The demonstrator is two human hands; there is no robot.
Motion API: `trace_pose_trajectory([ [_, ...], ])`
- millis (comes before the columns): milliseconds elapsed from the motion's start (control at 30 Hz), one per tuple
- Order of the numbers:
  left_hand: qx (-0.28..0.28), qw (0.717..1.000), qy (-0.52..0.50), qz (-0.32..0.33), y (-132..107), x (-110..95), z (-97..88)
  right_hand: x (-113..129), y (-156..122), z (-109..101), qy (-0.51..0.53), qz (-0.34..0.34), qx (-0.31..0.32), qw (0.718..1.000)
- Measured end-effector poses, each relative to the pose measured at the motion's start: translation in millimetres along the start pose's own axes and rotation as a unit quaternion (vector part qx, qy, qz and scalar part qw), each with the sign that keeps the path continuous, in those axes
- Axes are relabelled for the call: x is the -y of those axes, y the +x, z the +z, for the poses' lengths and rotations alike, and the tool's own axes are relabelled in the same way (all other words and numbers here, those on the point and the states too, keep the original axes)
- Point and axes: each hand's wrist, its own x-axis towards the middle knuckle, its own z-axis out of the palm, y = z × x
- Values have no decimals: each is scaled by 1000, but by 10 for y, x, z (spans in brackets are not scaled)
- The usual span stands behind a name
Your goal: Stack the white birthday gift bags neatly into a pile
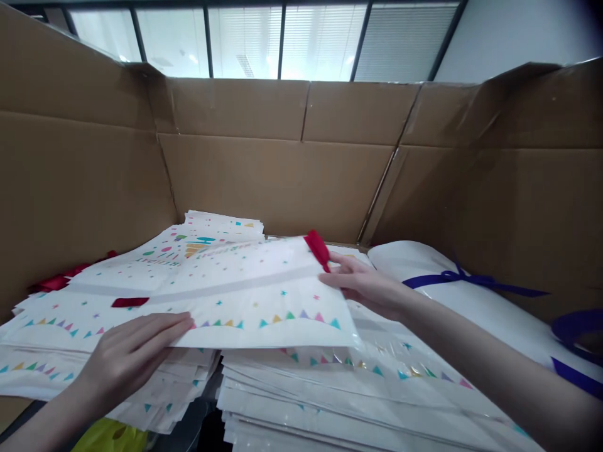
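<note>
A flat white printed bag, with confetti dots, rows of coloured bunting and a red ribbon at its far right corner, lies between my hands. My right hand is closed on that corner, fingers by the ribbon. At the near edge, my left hand has its fingers pressed together over the print; its thumb is hidden. To the left, more of the print shows, with a cake design and another red ribbon. Below lies a stack of similar white printed bags, some shiny like plastic.
Tall cardboard walls enclose the back and sides. On the right rests a white bundle tied with a purple ribbon. Red ribbons bunch at the far left. Something yellow shows at the bottom left.
</note>
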Motion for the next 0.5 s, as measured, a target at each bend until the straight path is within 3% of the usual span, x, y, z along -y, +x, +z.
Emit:
trace_pose_trajectory([
  [133,-13,996,-66,65,531,-485,132,-334,-569,-539,-51,123,-128,983],
  [267,27,987,-121,103,944,-913,262,-629,-1021,-887,-63,166,-191,965],
  [367,58,980,-148,117,1078,-1121,336,-737,-1274,-1046,-85,184,-208,957],
  [500,110,975,-156,113,1101,-1212,356,-770,-1466,-1121,-122,199,-213,949],
])
